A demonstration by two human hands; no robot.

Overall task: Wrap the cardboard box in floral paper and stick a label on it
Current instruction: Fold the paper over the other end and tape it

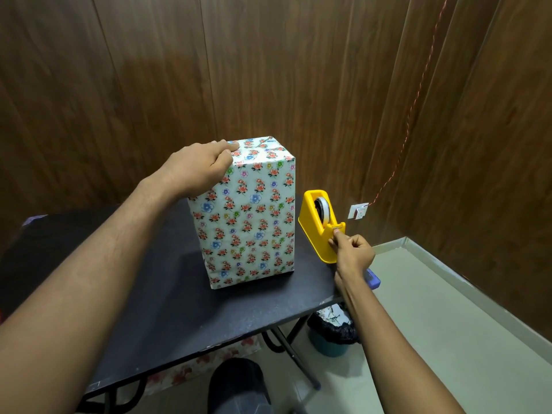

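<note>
Floral paper covers the box [248, 216] on every face that shows; it stands upright on the black desk [167, 309], towards the far edge, tall side facing the camera. White paper, printed with small red, blue and green flowers, is folded flat over the top, where creases meet near the far corner.

The left hand [198, 167] rests on the near left top corner of the box; its fingers [230, 144] lie curled over the top edge and press on the paper, with the thumb against the front face just below.

Just beside the box on the right stands a yellow tape dispenser [321, 231], at the right edge of the desk, with a roll of tape [322, 208] seated in its hollow (the roll looks clear or pale, hard to tell which). The right hand [352, 253] is at the dispenser's near end; thumb and forefinger are pinched together right at the cutter, seemingly on the tape end, though the strip itself is too thin to make out; the other fingers are curled in.

Below the desk, on the floor, a teal bin [328, 345] lined with a black bag holds scraps of paper; more floral paper [191, 369] lies under the desk's near edge. Dark wood panels [268, 70] form the wall behind, and a red twisted cord [418, 94] runs down to a small white wall socket [357, 211].
</note>
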